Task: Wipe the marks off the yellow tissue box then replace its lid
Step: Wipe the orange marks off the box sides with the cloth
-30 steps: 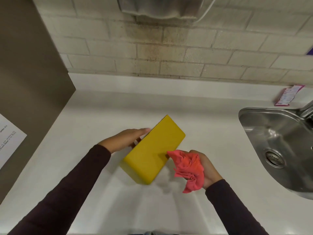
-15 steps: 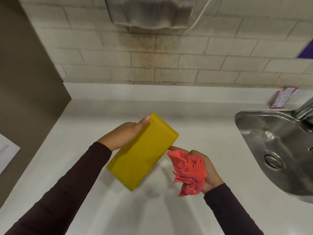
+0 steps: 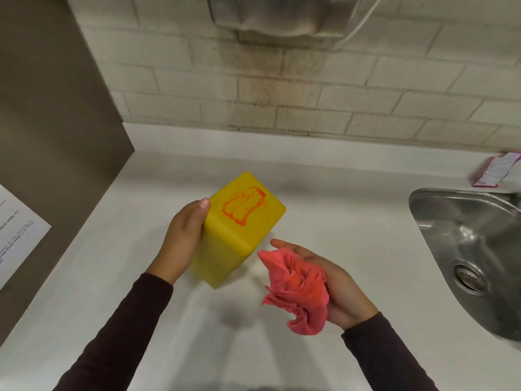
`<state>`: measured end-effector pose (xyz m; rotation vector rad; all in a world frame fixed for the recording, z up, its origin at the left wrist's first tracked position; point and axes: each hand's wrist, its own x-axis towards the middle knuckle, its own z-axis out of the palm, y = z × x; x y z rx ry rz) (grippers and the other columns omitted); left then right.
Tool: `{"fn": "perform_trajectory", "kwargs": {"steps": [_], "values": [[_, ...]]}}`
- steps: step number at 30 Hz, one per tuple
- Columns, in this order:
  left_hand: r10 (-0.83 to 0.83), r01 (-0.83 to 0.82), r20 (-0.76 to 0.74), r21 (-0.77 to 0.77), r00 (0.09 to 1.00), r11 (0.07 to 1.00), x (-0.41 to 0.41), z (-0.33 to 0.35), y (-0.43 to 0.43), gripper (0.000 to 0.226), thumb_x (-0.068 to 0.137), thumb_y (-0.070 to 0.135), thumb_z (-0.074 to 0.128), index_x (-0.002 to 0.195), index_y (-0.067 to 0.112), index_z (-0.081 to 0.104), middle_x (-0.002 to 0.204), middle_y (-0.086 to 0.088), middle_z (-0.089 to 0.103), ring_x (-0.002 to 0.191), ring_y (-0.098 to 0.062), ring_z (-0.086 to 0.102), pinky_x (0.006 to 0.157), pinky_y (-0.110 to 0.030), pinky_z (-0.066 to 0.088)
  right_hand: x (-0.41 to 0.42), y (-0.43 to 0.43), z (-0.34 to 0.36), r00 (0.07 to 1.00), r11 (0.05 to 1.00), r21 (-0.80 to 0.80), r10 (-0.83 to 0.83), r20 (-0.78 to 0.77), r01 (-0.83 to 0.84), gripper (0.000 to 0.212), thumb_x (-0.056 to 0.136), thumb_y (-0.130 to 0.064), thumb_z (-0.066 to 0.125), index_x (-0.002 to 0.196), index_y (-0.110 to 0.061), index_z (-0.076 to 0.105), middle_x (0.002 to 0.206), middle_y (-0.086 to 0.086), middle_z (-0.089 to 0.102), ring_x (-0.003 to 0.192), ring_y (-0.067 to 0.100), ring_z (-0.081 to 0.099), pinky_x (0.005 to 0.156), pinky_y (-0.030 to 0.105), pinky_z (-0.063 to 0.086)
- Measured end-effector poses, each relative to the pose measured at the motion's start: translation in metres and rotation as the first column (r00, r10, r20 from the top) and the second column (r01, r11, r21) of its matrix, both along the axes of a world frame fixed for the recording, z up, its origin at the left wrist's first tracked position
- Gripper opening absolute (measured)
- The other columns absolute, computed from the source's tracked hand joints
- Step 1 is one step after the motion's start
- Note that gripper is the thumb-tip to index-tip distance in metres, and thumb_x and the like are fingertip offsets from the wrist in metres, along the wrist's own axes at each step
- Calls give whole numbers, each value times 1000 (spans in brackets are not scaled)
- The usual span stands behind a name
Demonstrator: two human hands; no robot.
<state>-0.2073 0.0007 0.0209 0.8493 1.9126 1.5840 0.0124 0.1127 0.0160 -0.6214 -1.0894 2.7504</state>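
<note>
Head view: left hand (image 3: 184, 238) grips the yellow tissue box (image 3: 238, 227) by its left side, holding it tilted above the white counter (image 3: 338, 210). Orange marks (image 3: 244, 204) lie on the face turned up and away. Long axis of the box runs from the marked face down toward the person. Right hand (image 3: 335, 289) is closed around a bunched red cloth (image 3: 296, 289), just beside the box, below and to the right of the marks. Right hand is therefore the wiping hand; the cloth must travel up and left. Lid is not in view.
</note>
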Motion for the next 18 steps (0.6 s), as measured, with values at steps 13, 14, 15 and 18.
{"fn": "perform_trajectory", "kwargs": {"steps": [13, 14, 15, 18], "values": [[2, -1, -24, 47, 1000, 999, -2, -8, -6, 51, 80, 60, 30, 99, 24, 61, 98, -3, 64, 88, -7, 58, 80, -23, 44, 21, 27, 15, 897, 592, 806, -360, 258, 6, 23, 93, -3, 49, 77, -13, 62, 71, -9, 68, 58, 6, 59, 50, 13, 45], [-2, 4, -29, 50, 1000, 999, -2, -8, -6, 50, 78, 63, 29, 96, 28, 61, 95, 0, 64, 86, -5, 58, 79, -22, 45, 20, 25, 18, 905, 552, 834, -366, 218, 23, 24, 92, -2, 52, 77, -16, 65, 80, -13, 71, 62, -1, 62, 53, 12, 46], [-7, 9, -30, 51, 1000, 999, -2, -8, -5, 49, 76, 64, 29, 93, 31, 61, 93, 2, 64, 84, -3, 58, 78, -22, 45, 19, 22, 22, 907, 493, 869, -381, 180, 35, 27, 90, -3, 55, 78, -23, 69, 91, -14, 71, 69, -4, 63, 57, 11, 47], [0, 1, -10, 41, 1000, 999, -4, -9, -5, 47, 74, 65, 29, 88, 33, 60, 91, 4, 63, 83, -5, 57, 79, -26, 44, 17, 18, 39, 911, 250, 966, -410, 38, 72, 31, 84, 0, 62, 79, -28, 74, 90, -10, 72, 71, -1, 63, 59, 11, 45]]}}
